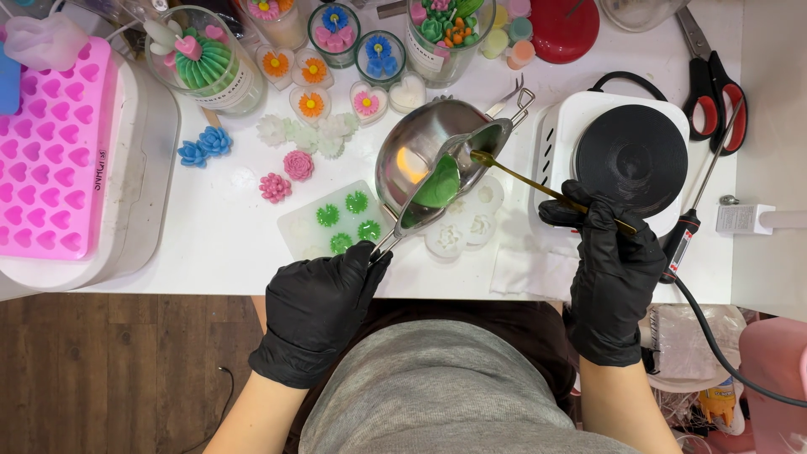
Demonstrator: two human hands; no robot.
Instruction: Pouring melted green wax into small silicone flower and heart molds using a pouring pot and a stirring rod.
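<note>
My left hand (pixel 319 307), in a black glove, grips the handle of a small steel melting pot (pixel 433 160) tilted over a clear silicone mold (pixel 340 220). Green liquid wax (pixel 437 181) sits at the pot's spout. Several green flower shapes fill the mold's left cavities; its right cavities (pixel 462 229) look white. My right hand (pixel 609 261), also gloved in black, holds a thin gold spoon (pixel 538 187) whose tip reaches into the pot by the green wax.
A white electric hot plate (pixel 626 155) stands right of the pot, with a red-handled thermometer (pixel 689 231) and scissors (pixel 710 88) beside it. A pink heart mold (pixel 50 160) lies at the left. Decorated candle jars (pixel 206 63) and loose wax flowers (pixel 286 164) crowd the back.
</note>
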